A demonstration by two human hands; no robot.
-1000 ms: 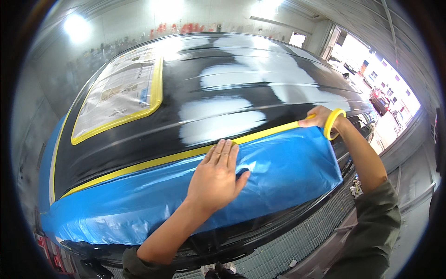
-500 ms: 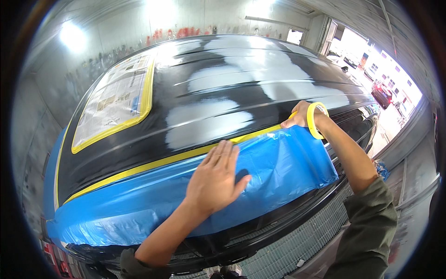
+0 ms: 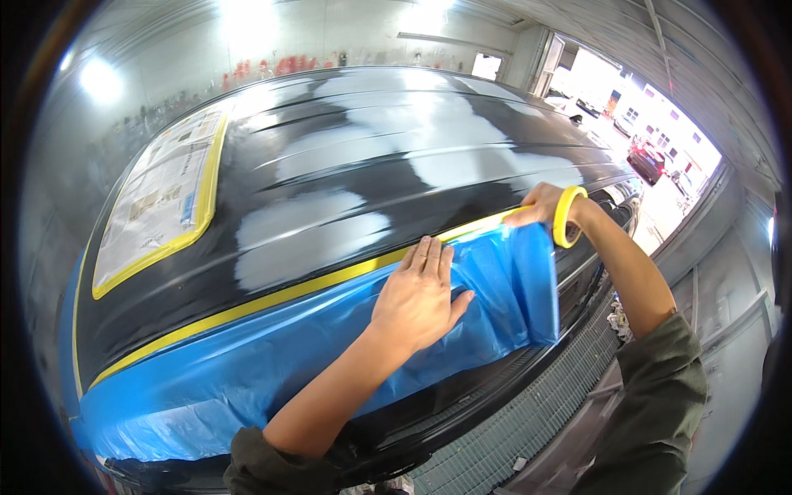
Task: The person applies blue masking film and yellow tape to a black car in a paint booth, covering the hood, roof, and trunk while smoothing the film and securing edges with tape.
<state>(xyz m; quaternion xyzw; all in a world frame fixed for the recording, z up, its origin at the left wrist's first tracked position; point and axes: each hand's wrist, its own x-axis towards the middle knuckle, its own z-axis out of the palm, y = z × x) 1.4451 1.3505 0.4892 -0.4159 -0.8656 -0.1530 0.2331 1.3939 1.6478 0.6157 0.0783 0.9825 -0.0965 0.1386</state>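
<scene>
so the left hand (image 3: 417, 301) was laid out flat, palm down, fingers straight and side by side with the thumb poking out to the right. it wasn't gripping anything. its fingertips were over a yellow tape strip (image 3: 247, 307), with the rest of the hand over the blue plastic sheet (image 3: 198, 371) just below.

the right hand (image 3: 540, 205) was further along to the right, curled mostly closed, thumb and fingers pinching the strip near its far end. a yellow tape roll (image 3: 569, 217) stood on edge right at that hand, by the wrist. couldn't tell if it was looped around the wrist or just tucked against it, the angle hid that.

the strip ran in a long slanting line along the near edge of a black vehicle roof (image 3: 186, 285), right where the blue sheet met it. the sheet hung down this side in wrinkles, with black trim (image 3: 396, 441) showing under it. the roof had pale grey patches (image 3: 309, 239) across it, and over on the left there was a papered panel (image 3: 161, 198) with yellow tape around its border.

below was a floor grating (image 3: 495, 445), and off to the right a red car (image 3: 646, 161) sat outside the bright opening. both arms had dark green sleeves (image 3: 660, 404) pushed up.
</scene>
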